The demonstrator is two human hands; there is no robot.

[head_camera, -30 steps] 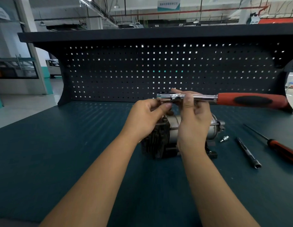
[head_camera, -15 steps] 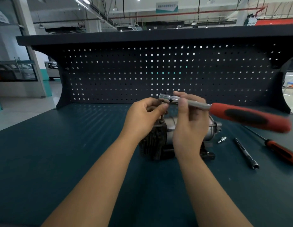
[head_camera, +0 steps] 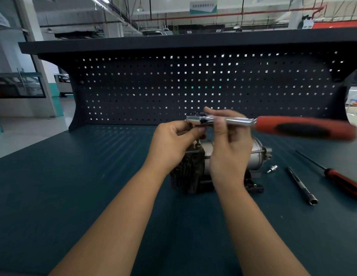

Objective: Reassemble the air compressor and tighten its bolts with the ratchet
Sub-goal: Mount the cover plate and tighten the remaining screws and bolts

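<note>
The air compressor [head_camera: 193, 172] stands on the green bench, its dark finned head to the left and its silver motor body to the right, mostly hidden behind my hands. Above it I hold the ratchet [head_camera: 305, 127], whose red and black handle points right and is blurred. My left hand [head_camera: 173, 142] pinches the chrome ratchet head from below and the left. My right hand [head_camera: 227, 148] grips the chrome shank just right of the head. A bolt stands up from the finned head, right under the ratchet head.
A small silver fitting [head_camera: 271, 168] lies right of the compressor. Further right lie a long dark socket extension [head_camera: 301, 185] and a red-handled screwdriver [head_camera: 343, 182]. A dark pegboard [head_camera: 193, 86] rises along the back of the bench [head_camera: 74, 196].
The ratchet handle dipped down to the right, then came back up to nearly level. Both hands kept their hold at the ratchet head above the compressor.
</note>
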